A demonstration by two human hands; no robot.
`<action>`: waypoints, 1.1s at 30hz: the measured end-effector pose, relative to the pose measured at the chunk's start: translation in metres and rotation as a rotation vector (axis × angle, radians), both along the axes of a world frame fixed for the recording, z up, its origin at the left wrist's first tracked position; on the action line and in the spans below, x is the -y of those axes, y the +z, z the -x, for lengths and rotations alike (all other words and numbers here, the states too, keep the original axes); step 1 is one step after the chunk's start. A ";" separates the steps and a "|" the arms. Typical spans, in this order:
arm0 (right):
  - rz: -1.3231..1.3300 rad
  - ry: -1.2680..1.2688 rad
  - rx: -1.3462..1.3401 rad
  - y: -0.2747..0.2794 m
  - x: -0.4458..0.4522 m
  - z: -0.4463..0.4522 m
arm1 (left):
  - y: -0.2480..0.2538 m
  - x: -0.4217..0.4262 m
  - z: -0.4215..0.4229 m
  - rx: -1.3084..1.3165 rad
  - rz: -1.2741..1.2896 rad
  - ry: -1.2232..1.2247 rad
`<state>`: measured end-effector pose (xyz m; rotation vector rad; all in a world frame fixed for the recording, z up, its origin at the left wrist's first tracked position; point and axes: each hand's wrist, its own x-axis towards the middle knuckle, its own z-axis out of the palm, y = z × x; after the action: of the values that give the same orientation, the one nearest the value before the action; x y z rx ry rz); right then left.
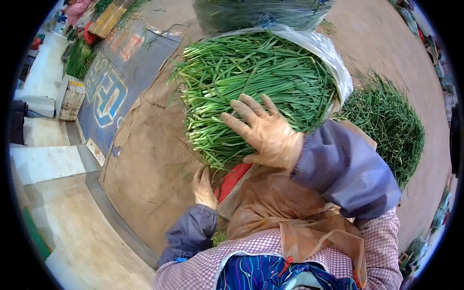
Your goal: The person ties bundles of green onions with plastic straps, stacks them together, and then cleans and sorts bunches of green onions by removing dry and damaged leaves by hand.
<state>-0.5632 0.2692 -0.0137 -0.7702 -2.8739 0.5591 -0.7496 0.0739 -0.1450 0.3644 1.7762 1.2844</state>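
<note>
A large pile of garlic chives lies in front of me, its pale cut ends to the left and its green leaves to the right. My right hand, in a tan glove, rests over the near side of the pile with its fingers spread. Lower down, my left hand is beside the near pale ends, fingers stretched out and nothing visible in them. Clear plastic sheeting wraps round the far and right sides of the pile. Between my hands a red strip shows, partly covered by my brown apron.
A heap of loose green leaves lies to the right. Behind the pile stands another plastic-wrapped bundle. Brown cloth and a blue printed sheet cover the left side, near a worn block and a wooden board.
</note>
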 end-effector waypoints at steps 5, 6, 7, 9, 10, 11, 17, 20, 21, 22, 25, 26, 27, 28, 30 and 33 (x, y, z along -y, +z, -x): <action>0.004 -0.002 0.077 -0.020 -0.005 0.046 | 0.009 -0.039 0.003 0.306 -0.188 0.132; 0.022 0.033 0.053 -0.024 -0.001 0.050 | 0.018 -0.045 0.002 0.501 -0.261 0.187; 0.042 0.068 0.030 -0.028 0.003 0.053 | 0.016 -0.047 0.006 0.427 -0.270 0.186; 0.007 0.086 -0.120 -0.039 0.011 0.058 | 0.017 -0.051 0.016 0.274 -0.276 0.181; 0.009 0.093 -0.187 -0.044 0.011 0.061 | 0.020 -0.056 0.018 0.228 -0.266 0.199; 0.008 0.098 -0.255 -0.048 0.012 0.062 | 0.023 -0.063 0.020 0.181 -0.258 0.215; 0.189 0.056 -0.369 -0.054 0.011 0.072 | 0.011 -0.069 0.020 -0.260 -0.362 0.113; 0.106 -0.066 -0.195 -0.045 0.012 0.083 | 0.014 -0.068 0.031 -0.151 -0.305 0.058; 0.064 -0.025 -0.115 -0.042 0.013 0.083 | 0.018 -0.066 0.034 -0.151 -0.285 0.010; 0.024 0.015 -0.035 -0.038 0.015 0.084 | 0.024 -0.063 0.030 -0.010 -0.276 0.096; -0.033 0.115 -0.013 -0.037 0.020 0.082 | 0.033 -0.056 0.027 0.342 -0.256 0.292; -0.007 0.155 -0.031 -0.037 0.020 0.076 | 0.031 -0.052 0.023 0.318 -0.232 0.346; 0.017 0.193 -0.047 -0.038 0.020 0.068 | 0.025 -0.046 0.019 0.308 -0.206 0.339; 0.021 0.188 -0.125 -0.039 0.019 0.060 | 0.018 -0.039 0.016 0.298 -0.182 0.331; 0.058 0.252 -0.278 -0.039 0.015 0.046 | 0.016 -0.026 0.005 0.284 -0.166 0.291; 0.126 0.295 -0.391 -0.044 0.013 0.027 | 0.027 -0.019 -0.015 0.308 -0.162 0.188</action>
<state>-0.5905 0.2563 -0.0572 -0.2109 -2.6117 0.8266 -0.7346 0.0930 -0.1180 0.0813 1.4771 1.5327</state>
